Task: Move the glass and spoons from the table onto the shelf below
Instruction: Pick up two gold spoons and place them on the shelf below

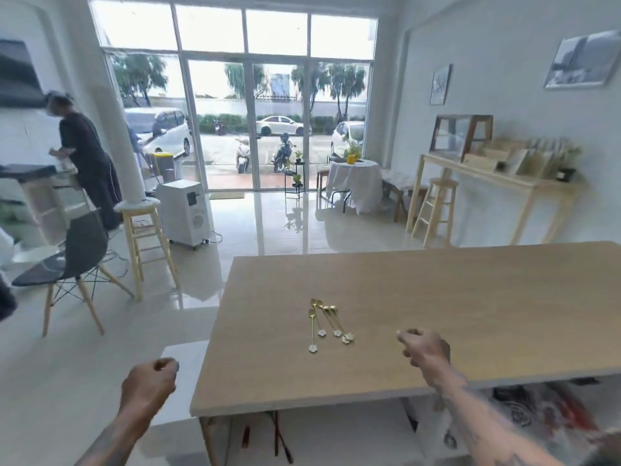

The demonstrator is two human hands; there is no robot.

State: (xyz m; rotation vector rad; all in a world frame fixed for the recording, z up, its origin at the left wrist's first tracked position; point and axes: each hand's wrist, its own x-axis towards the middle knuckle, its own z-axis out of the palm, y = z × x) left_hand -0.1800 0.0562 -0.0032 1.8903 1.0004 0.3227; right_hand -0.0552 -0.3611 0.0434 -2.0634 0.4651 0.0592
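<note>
A: Both hands logged empty. Right hand point(424, 346) hovers low over the bench point(470, 297), fingers loosely curled, nothing between them. Left hand point(148, 385) hangs off the bench's left edge, over the floor, curled almost to a fist, also holding nothing.

B: Position of the spoons?

A: Spoons point(327, 322) lie in a loose cluster near the middle of the bench, bowls pointing away, flower-shaped ends toward the wearer. Several gold ones; handles partly crossing, so exact count uncertain. Right hand is near them, to their right, not touching.

B: And the glass?

A: No glass visible on the bench top. Cannot tell whether it already sits below; the shelf point(353, 428) under the bench shows only as a pale strip, with blurred clutter at the right that I cannot identify.

B: Step in hand, then?

A: Judgement: the spoon pickup is the step, not yet begun. Right hand is the closer one.

B: What does the next move call for?

A: Reaching left to the cluster, opening the fingers, gathering the thin handles together flat against the bench. They lie low, so a pinch or a sweep toward the edge would likely be needed. Then lowering them under the bench lip onto the shelf.
</note>
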